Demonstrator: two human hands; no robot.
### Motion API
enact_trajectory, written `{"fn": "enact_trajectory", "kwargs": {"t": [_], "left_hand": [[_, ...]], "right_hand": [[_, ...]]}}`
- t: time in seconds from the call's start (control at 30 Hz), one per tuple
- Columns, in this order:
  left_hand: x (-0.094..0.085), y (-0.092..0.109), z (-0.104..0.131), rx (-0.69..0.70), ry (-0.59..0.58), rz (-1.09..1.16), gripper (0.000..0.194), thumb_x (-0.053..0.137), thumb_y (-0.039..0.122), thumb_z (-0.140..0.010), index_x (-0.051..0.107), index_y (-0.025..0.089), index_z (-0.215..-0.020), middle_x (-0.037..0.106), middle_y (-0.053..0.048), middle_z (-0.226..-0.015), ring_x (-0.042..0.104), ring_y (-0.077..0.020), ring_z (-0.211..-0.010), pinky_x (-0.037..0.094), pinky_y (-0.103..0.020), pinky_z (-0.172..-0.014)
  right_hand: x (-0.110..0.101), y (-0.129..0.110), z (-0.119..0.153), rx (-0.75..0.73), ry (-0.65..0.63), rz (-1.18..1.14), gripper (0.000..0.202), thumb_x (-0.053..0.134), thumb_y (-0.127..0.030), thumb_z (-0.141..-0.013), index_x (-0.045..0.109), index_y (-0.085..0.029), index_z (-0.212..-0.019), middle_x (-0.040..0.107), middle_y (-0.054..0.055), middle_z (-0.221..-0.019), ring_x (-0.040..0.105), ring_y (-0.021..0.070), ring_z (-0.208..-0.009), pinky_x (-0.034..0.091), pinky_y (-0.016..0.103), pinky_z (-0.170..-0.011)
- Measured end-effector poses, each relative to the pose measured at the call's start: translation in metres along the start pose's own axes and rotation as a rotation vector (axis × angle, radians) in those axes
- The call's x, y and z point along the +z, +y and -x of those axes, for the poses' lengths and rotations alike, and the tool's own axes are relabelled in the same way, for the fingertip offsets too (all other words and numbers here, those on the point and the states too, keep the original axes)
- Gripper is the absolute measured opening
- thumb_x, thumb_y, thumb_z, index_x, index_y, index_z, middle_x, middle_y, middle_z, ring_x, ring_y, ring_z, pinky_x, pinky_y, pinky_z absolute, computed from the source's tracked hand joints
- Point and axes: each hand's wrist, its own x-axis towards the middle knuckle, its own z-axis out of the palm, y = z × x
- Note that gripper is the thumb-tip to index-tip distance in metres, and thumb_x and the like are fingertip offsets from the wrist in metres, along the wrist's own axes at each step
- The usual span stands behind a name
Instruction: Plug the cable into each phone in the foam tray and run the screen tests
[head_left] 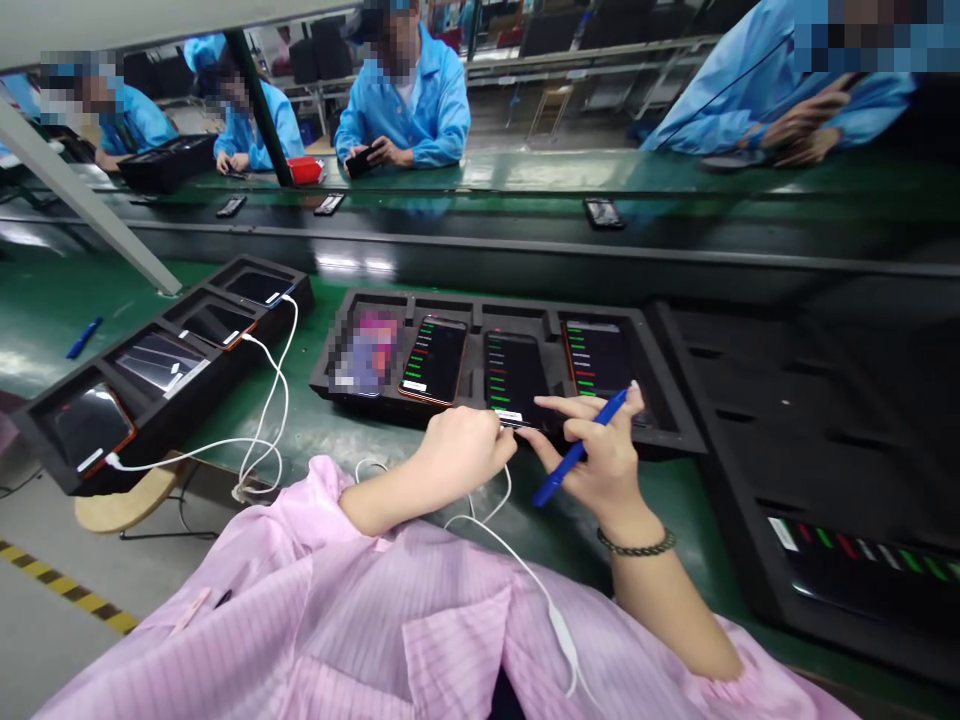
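Black-glass smartphone, third slot from the left in the middle black foam tray, is the one at the fingers. Lies face up, lit, coloured text lines on a dark screen. Long axis runs roughly fore-aft, far end leaning slightly left; near short edge, with white label, faces the wearer. So: phone sits straight ahead, just beyond both hands. Neither hand clearly nearer; left is at the near-left part of that edge, right at the near-right corner.

Left hand: forearm comes in from lower left, back of hand up, fingers curled tight. Looks like a pinch on the plug end of a white USB cable, right at the phone's near edge. Plug mostly hidden; can't tell whether it's seated.

Right hand: forearm from lower right, wrist bent in, braided bracelet on it. Blue pen lodged across the fingers, slanting down-left. Thumb and a forefinger half spread, thumb tip near the left fingertips, forefinger reaching the phone's near-right corner. Contact pressure: can't tell.

Neighbours: orange-edged phone one slot left, another lit phone one slot right.
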Motion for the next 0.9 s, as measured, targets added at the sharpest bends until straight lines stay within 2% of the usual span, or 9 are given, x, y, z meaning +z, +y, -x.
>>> {"fn": "enact_trajectory", "kwargs": {"t": [0.07, 0.13, 0.23, 0.3, 0.33, 0.4, 0.5, 0.7, 0.9], "left_hand": [[0.006, -0.001, 0.001, -0.019, 0.035, 0.116, 0.029, 0.052, 0.027, -0.095, 0.072, 0.014, -0.078, 0.068, -0.008, -0.071, 0.065, -0.022, -0.072, 0.045, -0.03, -0.068], [0.013, -0.004, 0.003, -0.033, -0.064, 0.39, 0.035, 0.05, 0.029, -0.097, 0.067, 0.014, -0.07, 0.057, -0.002, -0.059, 0.053, -0.015, -0.057, 0.04, -0.027, -0.06], [0.021, -0.014, 0.011, 0.024, -0.564, 0.929, 0.047, 0.05, 0.048, -0.097, 0.06, 0.015, -0.065, 0.041, 0.005, -0.051, 0.032, -0.0076, -0.044, 0.028, -0.023, -0.049], [0.024, -0.028, 0.017, 0.058, -0.716, 1.154, 0.051, 0.061, 0.061, -0.087, 0.058, 0.015, -0.067, 0.043, 0.005, -0.053, 0.03, -0.0061, -0.045, 0.024, -0.022, -0.046], [0.023, -0.037, 0.02, 0.042, -0.639, 1.207, 0.052, 0.067, 0.065, -0.081, 0.057, 0.015, -0.068, 0.046, 0.004, -0.055, 0.032, -0.0058, -0.046, 0.023, -0.021, -0.046], [0.021, -0.06, 0.025, -0.045, -0.319, 1.224, 0.053, 0.072, 0.066, -0.076, 0.054, 0.016, -0.07, 0.049, 0.003, -0.06, 0.035, -0.0058, -0.049, 0.023, -0.02, -0.046], [0.016, -0.092, 0.028, -0.139, 0.038, 1.173, 0.049, 0.063, 0.063, -0.085, 0.047, 0.018, -0.073, 0.043, 0.005, -0.062, 0.031, -0.0056, -0.051, 0.021, -0.019, -0.047], [0.025, -0.109, 0.024, -0.132, 0.196, 1.108, 0.049, 0.054, 0.064, -0.089, 0.043, 0.019, -0.071, 0.038, 0.006, -0.058, 0.03, -0.0071, -0.051, 0.024, -0.021, -0.049], [0.027, -0.105, 0.025, -0.088, 0.209, 1.108, 0.059, 0.052, 0.077, -0.082, 0.042, 0.02, -0.072, 0.035, 0.007, -0.057, 0.029, -0.0069, -0.051, 0.022, -0.021, -0.048]], "right_hand": [[0.001, 0.0, 0.002, 0.018, -0.03, 0.03, 0.034, 0.065, -0.038, -0.091, 0.039, -0.025, -0.073, 0.077, 0.001, -0.096, 0.065, 0.0244, -0.087, 0.024, 0.068, -0.115], [0.001, -0.002, 0.002, 0.023, -0.038, 0.072, 0.035, 0.063, -0.038, -0.092, 0.039, -0.025, -0.071, 0.077, 0.001, -0.095, 0.065, 0.025, -0.087, 0.022, 0.069, -0.116], [0.001, -0.006, -0.005, 0.05, -0.023, 0.149, 0.031, 0.062, -0.036, -0.093, 0.041, -0.025, -0.074, 0.076, 0.004, -0.097, 0.063, 0.0276, -0.091, 0.02, 0.074, -0.114], [0.0, -0.007, -0.015, 0.147, -0.028, 0.212, 0.026, 0.062, -0.037, -0.092, 0.044, -0.025, -0.079, 0.074, 0.009, -0.098, 0.06, 0.032, -0.096, 0.016, 0.08, -0.109], [0.0, -0.006, -0.021, 0.211, -0.044, 0.243, 0.023, 0.061, -0.039, -0.092, 0.046, -0.024, -0.082, 0.073, 0.011, -0.098, 0.059, 0.035, -0.098, 0.013, 0.083, -0.106], [0.001, -0.005, -0.037, 0.318, -0.076, 0.281, 0.022, 0.062, -0.041, -0.09, 0.05, -0.023, -0.087, 0.07, 0.015, -0.098, 0.055, 0.0401, -0.103, 0.008, 0.087, -0.102], [0.014, -0.005, -0.062, 0.327, -0.124, 0.188, 0.023, 0.061, -0.042, -0.09, 0.049, -0.023, -0.089, 0.068, 0.015, -0.098, 0.054, 0.0399, -0.104, 0.007, 0.086, -0.104], [0.061, -0.019, -0.097, 0.019, -0.41, -0.138, 0.009, 0.047, -0.029, -0.091, 0.046, -0.024, -0.083, 0.066, 0.004, -0.088, 0.057, 0.0289, -0.099, 0.014, 0.08, -0.111], [0.076, -0.022, -0.099, 0.017, -0.467, -0.229, 0.015, 0.046, -0.027, -0.09, 0.038, -0.024, -0.078, 0.07, 0.003, -0.091, 0.058, 0.0262, -0.097, 0.011, 0.08, -0.112]]}}
